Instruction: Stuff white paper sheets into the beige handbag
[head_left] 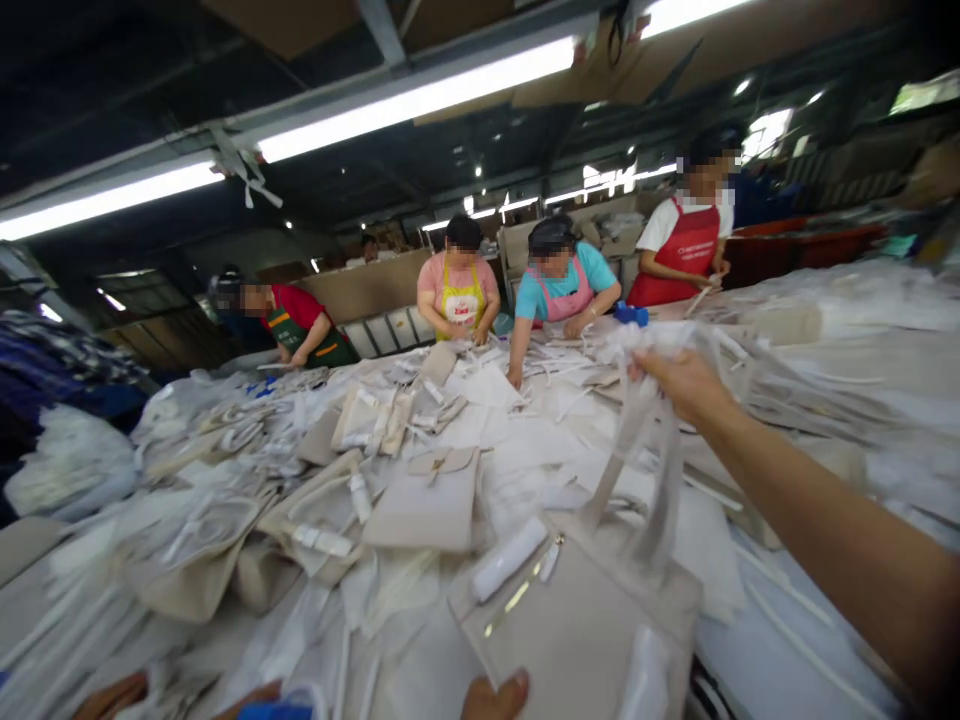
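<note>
My right hand is stretched out over the table, fingers closed on the pale handles of a beige bag and lifting them up. The bag lies flat near the front edge with a white wrapped roll on it. At the bottom edge only fingertips of my left hand show, touching the bag's near edge; more fingers show at the bottom left. Whether that hand grips anything is hidden.
The big table is heaped with beige bags, white plastic wrap and straps. Several people in aprons work along the far side. A blue object lies near them. Dark fabric piles sit at the left.
</note>
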